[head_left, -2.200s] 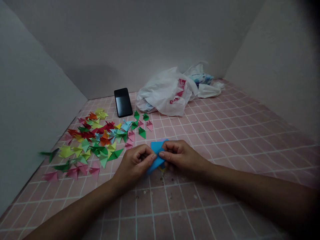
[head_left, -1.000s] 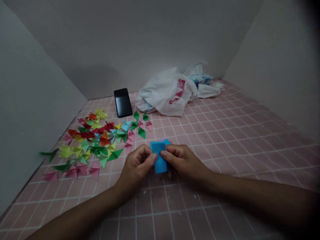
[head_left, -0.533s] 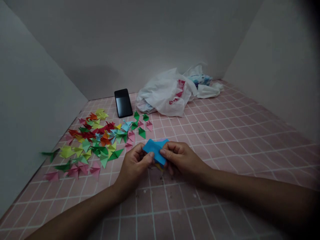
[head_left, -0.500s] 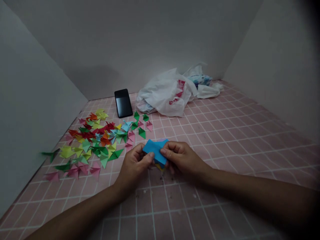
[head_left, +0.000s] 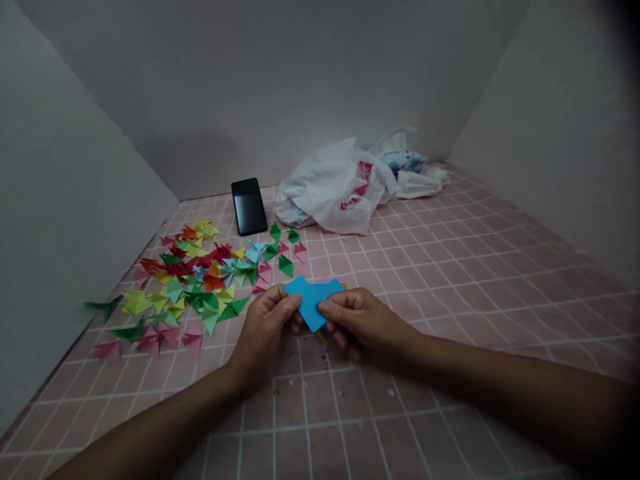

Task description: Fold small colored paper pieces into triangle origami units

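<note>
A piece of blue origami paper [head_left: 313, 303] is held between my two hands over the pink checked cloth. My left hand [head_left: 273, 317] pinches its left side with thumb and fingers. On its right side, my right hand [head_left: 363, 317] grips with the thumb on top and the fingers curled beneath. Bits of yellow and orange show under and behind the blue sheet; whether they are held or lie below, I cannot tell. Left of my hands spread several small folded paper pieces [head_left: 213, 277] in green, red, pink, yellow and light blue.
A black phone [head_left: 249, 207] lies at the back, near the wall. Right of it rests a crumpled white plastic bag [head_left: 330, 187] with red print, beside a blue-and-white packet [head_left: 403, 161]. Walls enclose the pink checked cloth [head_left: 480, 267] at the left, back and right.
The blue paper has shifted and turned slightly between my fingers, now showing a notched upper edge. My left thumb has moved up along its left side.
</note>
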{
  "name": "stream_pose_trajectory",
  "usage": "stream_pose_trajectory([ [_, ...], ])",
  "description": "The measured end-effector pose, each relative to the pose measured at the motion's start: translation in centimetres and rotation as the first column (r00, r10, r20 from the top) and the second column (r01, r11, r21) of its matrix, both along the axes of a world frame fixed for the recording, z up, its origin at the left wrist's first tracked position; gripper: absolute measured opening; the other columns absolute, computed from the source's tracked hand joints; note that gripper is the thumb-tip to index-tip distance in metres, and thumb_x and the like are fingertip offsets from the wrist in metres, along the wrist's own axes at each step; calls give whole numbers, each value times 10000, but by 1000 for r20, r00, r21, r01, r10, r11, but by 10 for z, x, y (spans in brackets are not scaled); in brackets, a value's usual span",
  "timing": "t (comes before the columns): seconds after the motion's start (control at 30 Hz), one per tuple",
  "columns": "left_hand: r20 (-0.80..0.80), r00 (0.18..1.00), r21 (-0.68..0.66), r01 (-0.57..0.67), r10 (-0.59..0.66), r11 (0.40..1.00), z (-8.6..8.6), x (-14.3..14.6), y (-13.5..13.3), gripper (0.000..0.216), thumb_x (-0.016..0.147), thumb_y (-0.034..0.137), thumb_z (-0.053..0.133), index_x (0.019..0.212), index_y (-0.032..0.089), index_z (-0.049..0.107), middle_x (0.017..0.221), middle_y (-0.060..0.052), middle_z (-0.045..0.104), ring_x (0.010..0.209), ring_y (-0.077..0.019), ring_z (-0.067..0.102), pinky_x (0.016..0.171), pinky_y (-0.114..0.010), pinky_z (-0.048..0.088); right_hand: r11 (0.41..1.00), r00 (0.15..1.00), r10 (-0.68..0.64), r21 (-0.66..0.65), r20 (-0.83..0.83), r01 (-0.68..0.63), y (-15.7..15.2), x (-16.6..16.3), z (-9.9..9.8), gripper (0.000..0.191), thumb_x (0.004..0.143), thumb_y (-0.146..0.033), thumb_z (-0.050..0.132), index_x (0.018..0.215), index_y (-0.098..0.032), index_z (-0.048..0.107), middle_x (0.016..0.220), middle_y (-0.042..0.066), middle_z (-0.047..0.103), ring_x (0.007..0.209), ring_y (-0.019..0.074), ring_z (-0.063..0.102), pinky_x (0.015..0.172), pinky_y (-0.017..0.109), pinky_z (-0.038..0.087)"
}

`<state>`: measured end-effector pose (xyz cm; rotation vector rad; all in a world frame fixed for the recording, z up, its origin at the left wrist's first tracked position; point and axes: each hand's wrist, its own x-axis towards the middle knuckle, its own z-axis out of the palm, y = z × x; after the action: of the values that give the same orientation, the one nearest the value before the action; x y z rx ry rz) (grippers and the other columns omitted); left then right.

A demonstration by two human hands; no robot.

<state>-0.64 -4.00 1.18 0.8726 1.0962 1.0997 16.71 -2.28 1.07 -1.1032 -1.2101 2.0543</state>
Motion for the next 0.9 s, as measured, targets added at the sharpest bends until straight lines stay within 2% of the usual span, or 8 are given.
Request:
stream_pose_trajectory([
  [0.13, -103, 995, 68, 22, -15, 997, 2, -1, 1, 278, 820, 370, 682, 735, 188, 490, 638, 59, 478, 559, -79, 417, 543, -202, 368, 992, 997, 76, 99, -14, -74, -3, -1, -2, 345, 836, -448, 655, 670, -192, 494, 490, -51, 553, 375, 61, 486, 367, 159, 351],
  [0.3, -225, 956, 104, 214, -187, 971, 2, -2, 1, 314, 813, 404, 666, 700, 186, 470, 619, 62, 409, 555, -82, 357, 515, -207, 313, 985, 999, -9, 174, -54, 18, -3, 1, -4, 322, 858, -474, 625, 738, -197, 513, 450, -64, 511, 359, 63, 434, 351, 165, 291],
  [0.4, -240, 944, 87, 253, -226, 963, 1, -2, 1, 304, 837, 419, 642, 733, 187, 478, 638, 51, 447, 573, -91, 400, 537, -218, 336, 980, 995, -65, 183, -70, 77, -3, 2, -7, 335, 844, -456, 642, 689, -193, 505, 453, -62, 495, 364, 54, 414, 358, 166, 280],
  [0.57, -303, 935, 141, 235, -184, 962, 0, -3, 0, 253, 887, 416, 588, 813, 185, 518, 684, 34, 510, 596, -103, 451, 549, -225, 371, 985, 997, -34, 168, -74, 46, -3, 0, -12, 272, 825, -397, 674, 714, -190, 538, 499, -61, 509, 390, 60, 437, 368, 171, 322],
  [0.7, -422, 892, 201, 269, -165, 942, 0, -4, 1, 223, 880, 389, 600, 812, 183, 545, 657, 38, 514, 578, -105, 444, 528, -220, 354, 980, 990, -82, 172, -115, 101, -1, 0, -11, 261, 824, -379, 679, 728, -201, 515, 513, -67, 523, 387, 61, 434, 363, 171, 315],
  [0.77, -407, 896, 185, 270, -177, 945, 0, -4, 3, 221, 866, 395, 618, 837, 182, 567, 680, 27, 551, 600, -114, 478, 549, -225, 376, 972, 987, -108, 195, -120, 130, -1, 1, -9, 284, 833, -379, 669, 688, -194, 509, 527, -58, 533, 401, 58, 449, 380, 174, 332],
  [0.83, -360, 901, 120, 303, -243, 946, 2, -3, 4, 245, 837, 412, 647, 870, 174, 598, 709, 12, 590, 620, -122, 510, 571, -233, 401, 959, 985, -139, 232, -102, 160, -1, 2, -9, 270, 837, -360, 668, 685, -189, 524, 549, -52, 555, 415, 60, 474, 401, 181, 362],
  [0.9, -366, 876, 35, 349, -313, 936, 5, -3, 5, 260, 823, 421, 650, 806, 164, 615, 666, 15, 574, 571, -111, 476, 543, -230, 383, 947, 985, -151, 274, -85, 169, 0, 4, -8, 249, 847, -345, 659, 695, -186, 542, 544, -47, 565, 431, 65, 493, 422, 186, 375],
])
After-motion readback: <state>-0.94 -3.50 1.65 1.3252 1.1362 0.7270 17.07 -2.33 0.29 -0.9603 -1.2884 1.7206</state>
